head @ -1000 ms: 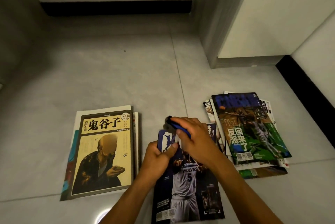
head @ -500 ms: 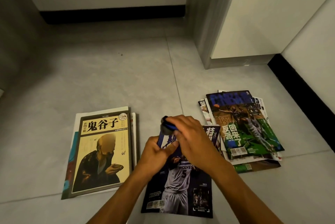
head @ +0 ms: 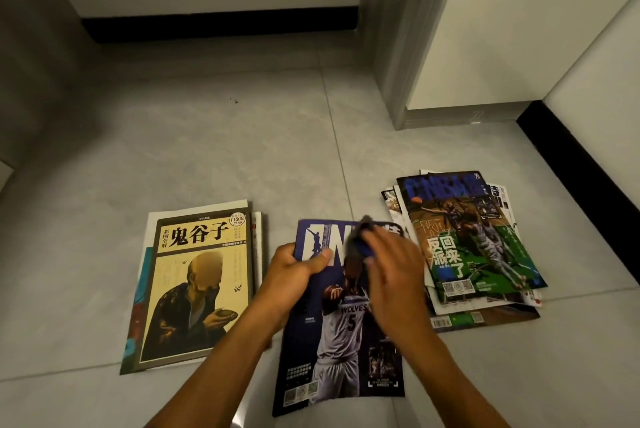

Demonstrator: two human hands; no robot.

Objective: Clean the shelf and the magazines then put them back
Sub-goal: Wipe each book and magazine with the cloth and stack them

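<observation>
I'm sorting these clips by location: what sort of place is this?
Probably a room corner or hallway in a home. It shows a grey tiled floor, white walls with a black skirting board, and magazines such as the Wolves magazine laid on the floor.

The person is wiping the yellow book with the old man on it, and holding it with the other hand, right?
Not quite. The head view shows the right hand wiping the Wolves basketball magazine, gripped by the left hand. The yellow book lies untouched beside it.

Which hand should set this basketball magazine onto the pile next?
Left hand, probably: it already grips the magazine at its top left corner, while the right hand holds the cloth.
</observation>
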